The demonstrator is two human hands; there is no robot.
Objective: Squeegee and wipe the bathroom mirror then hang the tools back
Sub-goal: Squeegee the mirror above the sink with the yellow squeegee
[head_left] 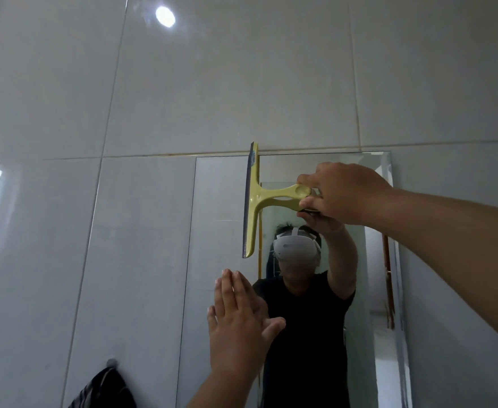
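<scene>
A tall frameless mirror (221,201) hangs on the grey tiled wall. My right hand (339,192) grips the handle end of a yellow-green squeegee (253,201). Its blade stands vertical against the upper part of the glass, with the top end just above the mirror's top edge. My left hand (239,322) is flat and empty, fingers together, pressed near the mirror's left side lower down. The mirror reflects a person in a black shirt wearing a headset.
A dark cloth (106,390) hangs from a small wall hook (111,362) at the lower left, beside the mirror. Large glossy grey tiles (212,83) cover the wall. A doorway shows in the reflection on the right.
</scene>
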